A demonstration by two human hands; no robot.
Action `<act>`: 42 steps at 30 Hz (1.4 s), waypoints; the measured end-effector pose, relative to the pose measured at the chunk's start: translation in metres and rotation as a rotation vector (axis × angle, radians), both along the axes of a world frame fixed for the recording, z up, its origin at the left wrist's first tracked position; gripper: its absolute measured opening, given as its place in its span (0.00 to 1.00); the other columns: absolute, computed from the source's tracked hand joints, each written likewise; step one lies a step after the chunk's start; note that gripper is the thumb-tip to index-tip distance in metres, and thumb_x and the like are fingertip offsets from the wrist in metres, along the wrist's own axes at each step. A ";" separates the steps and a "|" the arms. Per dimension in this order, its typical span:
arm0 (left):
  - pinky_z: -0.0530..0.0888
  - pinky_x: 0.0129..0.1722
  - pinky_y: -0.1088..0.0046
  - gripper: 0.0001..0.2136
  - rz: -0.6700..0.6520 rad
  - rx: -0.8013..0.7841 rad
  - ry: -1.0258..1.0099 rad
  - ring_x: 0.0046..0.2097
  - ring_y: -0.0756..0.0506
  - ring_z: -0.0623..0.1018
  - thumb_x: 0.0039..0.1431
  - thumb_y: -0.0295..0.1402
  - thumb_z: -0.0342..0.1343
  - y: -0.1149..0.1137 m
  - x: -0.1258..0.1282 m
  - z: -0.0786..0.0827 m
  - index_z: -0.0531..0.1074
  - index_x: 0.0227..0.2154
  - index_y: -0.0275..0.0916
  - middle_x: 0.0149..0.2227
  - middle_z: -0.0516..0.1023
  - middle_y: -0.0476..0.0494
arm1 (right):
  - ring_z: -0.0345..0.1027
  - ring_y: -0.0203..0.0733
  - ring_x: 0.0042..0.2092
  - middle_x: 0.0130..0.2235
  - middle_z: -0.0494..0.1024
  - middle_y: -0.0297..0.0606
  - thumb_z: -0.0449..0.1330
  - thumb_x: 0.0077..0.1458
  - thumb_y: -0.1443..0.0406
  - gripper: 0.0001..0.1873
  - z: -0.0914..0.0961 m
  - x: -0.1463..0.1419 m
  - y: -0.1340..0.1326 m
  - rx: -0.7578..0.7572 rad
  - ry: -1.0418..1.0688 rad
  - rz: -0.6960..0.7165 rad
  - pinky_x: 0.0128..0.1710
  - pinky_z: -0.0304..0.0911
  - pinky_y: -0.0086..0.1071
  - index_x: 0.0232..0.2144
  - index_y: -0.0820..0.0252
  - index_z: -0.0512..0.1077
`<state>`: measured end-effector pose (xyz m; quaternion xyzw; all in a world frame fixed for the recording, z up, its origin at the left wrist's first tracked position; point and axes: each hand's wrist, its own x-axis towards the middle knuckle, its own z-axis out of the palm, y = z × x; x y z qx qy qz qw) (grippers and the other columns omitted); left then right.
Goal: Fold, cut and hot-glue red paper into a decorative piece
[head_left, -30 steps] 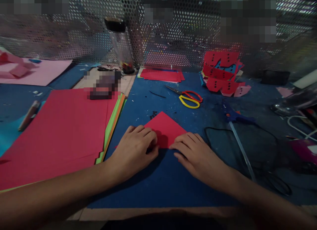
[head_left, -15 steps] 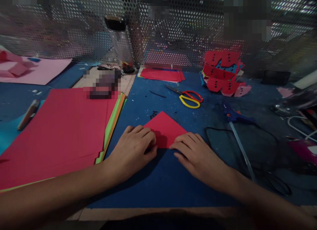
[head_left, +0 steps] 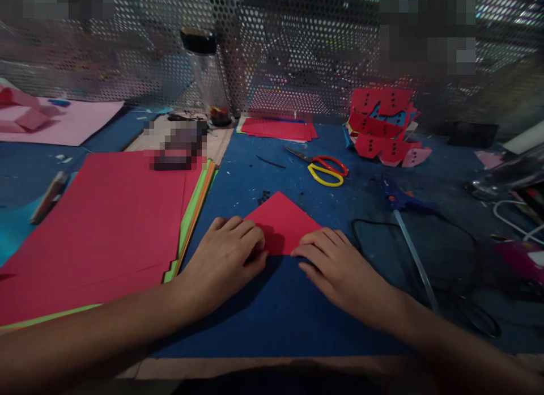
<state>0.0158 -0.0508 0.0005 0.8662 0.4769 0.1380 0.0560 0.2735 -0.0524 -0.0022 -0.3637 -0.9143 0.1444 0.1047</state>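
Observation:
A red sheet of paper (head_left: 283, 225), folded to a triangle, lies on the blue tabletop with its point facing away from me. Its straight folded edge runs along the near side. My left hand (head_left: 233, 247) covers the left corner, fingers curled and thumb close to the fold. On the right corner rests my right hand (head_left: 329, 262), its fingertips pinching the paper at the near edge. Both outer corners are hidden beneath the hands. Beyond the paper lie scissors (head_left: 327, 171) with one red and one yellow handle.
To the left is a stack of red sheets (head_left: 127, 213) with green and orange edges below. A blue glue gun (head_left: 403, 199) and its cable lie right. Red cut-paper pieces with black dots (head_left: 382, 123), a lidded jar (head_left: 208, 77) and perforated metal (head_left: 293, 49) stand behind.
My left hand has shifted very slightly left along the folded edge. My right hand and the paper look unmoved.

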 end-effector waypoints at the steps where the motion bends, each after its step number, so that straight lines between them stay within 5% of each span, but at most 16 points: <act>1: 0.59 0.39 0.62 0.06 -0.001 0.001 0.000 0.38 0.42 0.73 0.65 0.31 0.56 0.000 0.000 0.000 0.67 0.32 0.41 0.33 0.76 0.48 | 0.65 0.48 0.52 0.51 0.74 0.40 0.54 0.70 0.67 0.11 0.000 0.000 0.000 0.001 0.001 0.000 0.51 0.59 0.44 0.51 0.55 0.71; 42: 0.61 0.40 0.61 0.04 0.050 -0.023 0.004 0.38 0.42 0.72 0.64 0.29 0.53 -0.004 -0.009 0.002 0.68 0.32 0.41 0.33 0.75 0.49 | 0.65 0.48 0.52 0.50 0.74 0.40 0.54 0.70 0.68 0.10 0.001 -0.001 0.000 -0.014 0.010 -0.001 0.51 0.57 0.44 0.51 0.55 0.70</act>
